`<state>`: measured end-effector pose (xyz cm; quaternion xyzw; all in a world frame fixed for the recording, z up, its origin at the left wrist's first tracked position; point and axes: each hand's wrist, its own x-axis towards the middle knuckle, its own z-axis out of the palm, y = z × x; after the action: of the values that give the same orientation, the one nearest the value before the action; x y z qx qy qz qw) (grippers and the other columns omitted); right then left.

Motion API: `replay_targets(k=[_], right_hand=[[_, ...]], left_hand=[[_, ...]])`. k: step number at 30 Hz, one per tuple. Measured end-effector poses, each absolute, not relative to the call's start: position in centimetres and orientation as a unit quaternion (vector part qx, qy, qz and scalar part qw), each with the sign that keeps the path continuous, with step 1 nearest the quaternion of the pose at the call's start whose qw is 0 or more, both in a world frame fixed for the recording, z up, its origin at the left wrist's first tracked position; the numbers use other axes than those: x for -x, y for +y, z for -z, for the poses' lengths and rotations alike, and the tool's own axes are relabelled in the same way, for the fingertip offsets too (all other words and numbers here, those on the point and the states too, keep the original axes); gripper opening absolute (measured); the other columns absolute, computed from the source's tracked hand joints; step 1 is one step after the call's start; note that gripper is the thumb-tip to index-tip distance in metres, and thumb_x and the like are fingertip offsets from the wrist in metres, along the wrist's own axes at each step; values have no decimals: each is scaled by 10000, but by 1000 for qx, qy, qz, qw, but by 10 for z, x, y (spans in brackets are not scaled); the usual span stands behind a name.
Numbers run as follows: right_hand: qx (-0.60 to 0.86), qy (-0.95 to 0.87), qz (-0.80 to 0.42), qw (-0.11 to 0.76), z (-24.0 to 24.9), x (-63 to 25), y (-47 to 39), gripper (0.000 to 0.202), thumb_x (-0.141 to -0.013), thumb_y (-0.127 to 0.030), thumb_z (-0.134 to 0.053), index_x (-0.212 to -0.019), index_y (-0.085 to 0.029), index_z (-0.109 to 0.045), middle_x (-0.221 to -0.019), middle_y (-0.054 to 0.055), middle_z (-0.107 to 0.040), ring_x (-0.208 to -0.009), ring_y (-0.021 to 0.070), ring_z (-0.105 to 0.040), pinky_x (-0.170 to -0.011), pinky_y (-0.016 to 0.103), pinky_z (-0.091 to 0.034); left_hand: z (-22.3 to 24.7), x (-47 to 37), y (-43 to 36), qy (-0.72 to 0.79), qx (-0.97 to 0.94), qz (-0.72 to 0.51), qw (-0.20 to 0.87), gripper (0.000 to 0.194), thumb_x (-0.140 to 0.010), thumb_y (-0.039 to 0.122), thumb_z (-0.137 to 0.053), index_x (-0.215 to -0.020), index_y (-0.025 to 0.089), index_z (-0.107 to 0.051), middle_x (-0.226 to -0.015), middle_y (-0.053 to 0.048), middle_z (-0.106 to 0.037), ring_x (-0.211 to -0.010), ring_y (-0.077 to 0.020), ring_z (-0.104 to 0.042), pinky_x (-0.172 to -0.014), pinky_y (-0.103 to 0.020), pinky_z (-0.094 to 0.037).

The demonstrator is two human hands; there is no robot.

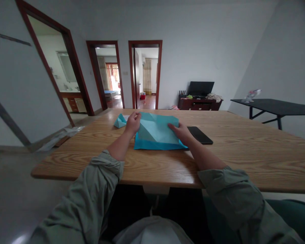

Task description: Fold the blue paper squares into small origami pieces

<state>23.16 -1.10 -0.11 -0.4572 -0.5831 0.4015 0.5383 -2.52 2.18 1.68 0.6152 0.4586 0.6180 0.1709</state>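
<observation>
The desk (249, 152) is wood, with wavy lines; on it, near the middle, is the blue paper (156, 127), creased, pale above a brighter strip; one sheet or two, I cannot tell; the left hand (133, 122) has its grip pinched shut on the left edge; the right hand (181, 132) has its grip closed on the right side, thumb in front, fingers hidden; the black slab (200, 135) is flat; the folded bit (120, 121) is pointy.
</observation>
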Motion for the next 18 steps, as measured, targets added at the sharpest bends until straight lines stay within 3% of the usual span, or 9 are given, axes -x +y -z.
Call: replay_targets(k=[4, 7, 14, 18], right_hand=[[480, -595, -334, 550, 1, -236, -8, 422, -746, -484, -653, -1029, -171, -669, -990, 68, -714, -860, 218, -664, -725, 316, -537], [489, -594, -313, 558, 1, -238, -7, 432, -740, -495, -648, -1026, -172, -672, -980, 69, -715, -872, 222, -658, -736, 320, -528], [453, -573, -369, 574, -1, -236, -9, 450, -685, -497, -699, -1015, -194, -664, -973, 58, -710, -884, 235, -652, -776, 348, -516], [386, -515, -508, 572, -10, -233, -16, 491, -789, -618, -484, -991, -204, -653, -887, 49, -718, -882, 241, -657, -811, 365, -507]], left_hand=[[-15, 21, 19, 405, -575, -570, 425, 420, -768, 508, -629, -1015, 173, -572, -713, -1, -606, -553, -116, -546, -546, -236, -448], [-13, 18, 13, 346, -603, -526, 490, 532, -665, 444, -750, -1083, 172, -565, -936, -63, -662, -742, -172, -632, -668, -295, -515], [-5, 24, 23, 368, -672, -535, 356, 616, -641, 391, -765, -1160, 140, -546, -1110, -115, -638, -976, -236, -618, -890, -385, -479], [-5, 27, 24, 372, -723, -539, 220, 730, -657, 323, -750, -1301, 161, -448, -1227, -117, -572, -1123, -249, -546, -1019, -413, -382]])
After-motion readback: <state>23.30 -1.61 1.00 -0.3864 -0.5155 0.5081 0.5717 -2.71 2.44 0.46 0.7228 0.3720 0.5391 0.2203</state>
